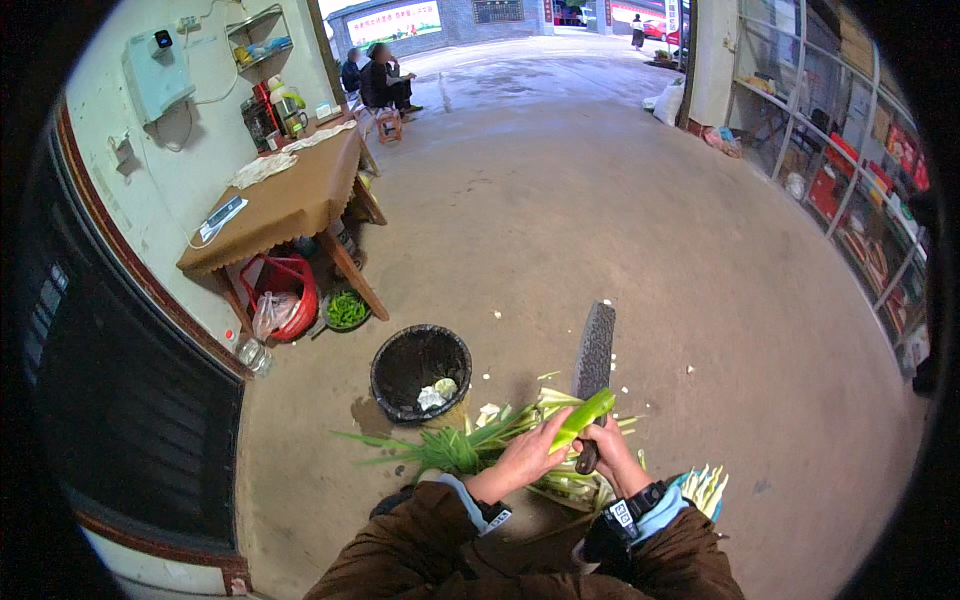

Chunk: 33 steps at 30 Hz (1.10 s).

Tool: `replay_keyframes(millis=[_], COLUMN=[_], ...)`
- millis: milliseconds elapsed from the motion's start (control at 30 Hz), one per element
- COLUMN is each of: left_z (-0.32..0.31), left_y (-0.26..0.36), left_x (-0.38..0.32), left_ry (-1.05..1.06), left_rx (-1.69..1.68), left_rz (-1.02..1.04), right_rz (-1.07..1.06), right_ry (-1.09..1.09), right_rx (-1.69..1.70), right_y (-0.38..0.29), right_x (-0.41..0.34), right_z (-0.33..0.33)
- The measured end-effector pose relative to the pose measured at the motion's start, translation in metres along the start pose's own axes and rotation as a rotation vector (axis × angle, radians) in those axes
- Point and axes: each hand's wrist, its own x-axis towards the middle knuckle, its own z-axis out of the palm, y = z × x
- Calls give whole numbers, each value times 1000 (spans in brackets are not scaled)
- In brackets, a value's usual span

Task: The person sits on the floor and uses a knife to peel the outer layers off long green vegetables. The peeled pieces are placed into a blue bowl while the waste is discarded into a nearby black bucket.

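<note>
My left hand (525,454) grips a light-green peeled stalk (585,421), which slants up to the right. The dark wooden handle (589,454) of a cleaver is in my right hand (619,451). Its broad, mottled grey blade (595,351) points away from me, and the stalk's far part crosses over the base of the blade. Beneath both hands, long green leaves (452,448) and pale husks (562,484) lie heaped on the floor. Several pale, slender stalks (705,489) stick out of something blue beside my right forearm.
A black-lined waste bin (390,339) stands ahead to the left, with scraps inside. Beyond are a pan of green peppers (347,308), a red basket (304,289), a plastic bottle (253,357) and a cloth-covered table (300,199). White bits dot the concrete floor (555,225). People (384,81) sit outside.
</note>
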Motion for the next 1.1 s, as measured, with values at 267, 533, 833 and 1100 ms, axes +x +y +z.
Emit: replay_keyframes(millis=[267,533,833,1100], left_z=[0,4,16,14], left_y=[5,8,-10,-15], left_x=[0,2,6,1], left_ry=[-52,11,53,106], left_rx=[-223,-362,-430,-356], left_rz=[-37,-79,-327,-226], right_rz=[-43,56,35,42], right_ry=[56,7,-63,-68], right_rx=[-45,-85,4,24], right_y=[1,1,-9,-10], right_x=[-1,-1,-2,-1], right_z=[-1,2,-2,-7])
